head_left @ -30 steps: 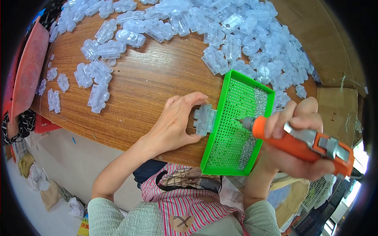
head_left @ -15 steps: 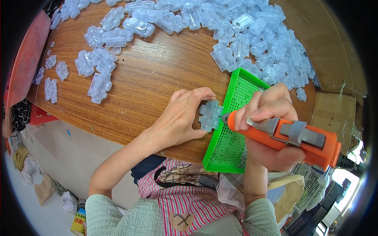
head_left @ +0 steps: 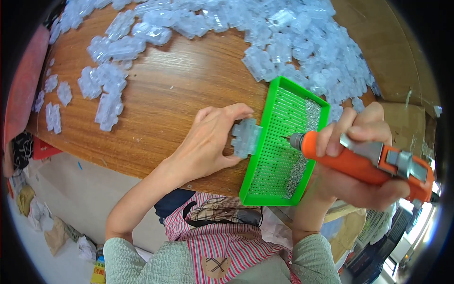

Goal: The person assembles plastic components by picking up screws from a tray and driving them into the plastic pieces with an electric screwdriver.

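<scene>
My left hand (head_left: 208, 139) pinches a clear plastic part (head_left: 245, 138) between thumb and fingers, against the near left wall of a green tray (head_left: 257, 163). An orange electric screwdriver (head_left: 350, 158) with a metal lever is wrapped in my right hand (head_left: 362, 151). Its thin bit points left over the tray, apart from the plastic part. The tray has a floor full of small holes, and tiny silver screws (head_left: 298, 173) are heaped along its right side. Whether a screw sits on the bit is too small to tell.
A big pile of clear plastic parts (head_left: 307, 42) covers the table's far side. Several more parts (head_left: 109, 111) lie at the left on the brown wooden table (head_left: 165, 99). Cardboard (head_left: 402, 123) stands at the right, and a red bin (head_left: 28, 80) at the far left.
The screwdriver has drawn back to the right, its bit leaving the plastic part and now over the tray. My left hand still pinches the part. The whole view has shifted slightly.
</scene>
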`<state>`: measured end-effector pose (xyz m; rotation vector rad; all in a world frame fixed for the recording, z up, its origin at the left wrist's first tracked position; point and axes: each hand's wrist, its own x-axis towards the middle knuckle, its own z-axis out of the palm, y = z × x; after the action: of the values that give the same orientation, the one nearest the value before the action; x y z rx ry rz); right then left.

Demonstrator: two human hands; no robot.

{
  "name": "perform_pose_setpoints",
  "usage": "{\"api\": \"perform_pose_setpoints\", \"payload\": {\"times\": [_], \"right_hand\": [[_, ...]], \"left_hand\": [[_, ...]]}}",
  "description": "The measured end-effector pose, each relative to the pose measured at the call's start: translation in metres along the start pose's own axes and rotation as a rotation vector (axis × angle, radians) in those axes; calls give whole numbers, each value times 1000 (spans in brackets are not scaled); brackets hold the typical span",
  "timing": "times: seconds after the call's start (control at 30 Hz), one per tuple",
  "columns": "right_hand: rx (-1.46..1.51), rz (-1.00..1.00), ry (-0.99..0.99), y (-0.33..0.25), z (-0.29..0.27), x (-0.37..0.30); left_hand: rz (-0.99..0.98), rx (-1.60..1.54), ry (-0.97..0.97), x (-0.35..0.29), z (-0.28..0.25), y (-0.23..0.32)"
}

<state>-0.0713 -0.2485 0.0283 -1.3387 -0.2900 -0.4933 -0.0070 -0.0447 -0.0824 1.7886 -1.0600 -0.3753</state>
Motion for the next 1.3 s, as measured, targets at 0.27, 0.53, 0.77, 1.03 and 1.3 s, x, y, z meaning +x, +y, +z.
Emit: {"api": "perform_pose_setpoints", "payload": {"times": [0.27, 0.53, 0.77, 1.03, 1.3], "right_hand": [[-82, -31, 197, 9, -23, -13], [-217, -96, 240, -7, -37, -13], [-486, 64, 416, -16, -41, -23], [-503, 233, 367, -5, -24, -21], [-357, 219, 293, 12, -30, -28]], "left_hand": [[-1, 85, -113, 8, -18, 8], [139, 27, -44, 41, -18, 51], [564, 650, -118, 54, 18, 62], [452, 310, 85, 44, 2, 46], [-306, -189, 118, 10, -6, 47]]}}
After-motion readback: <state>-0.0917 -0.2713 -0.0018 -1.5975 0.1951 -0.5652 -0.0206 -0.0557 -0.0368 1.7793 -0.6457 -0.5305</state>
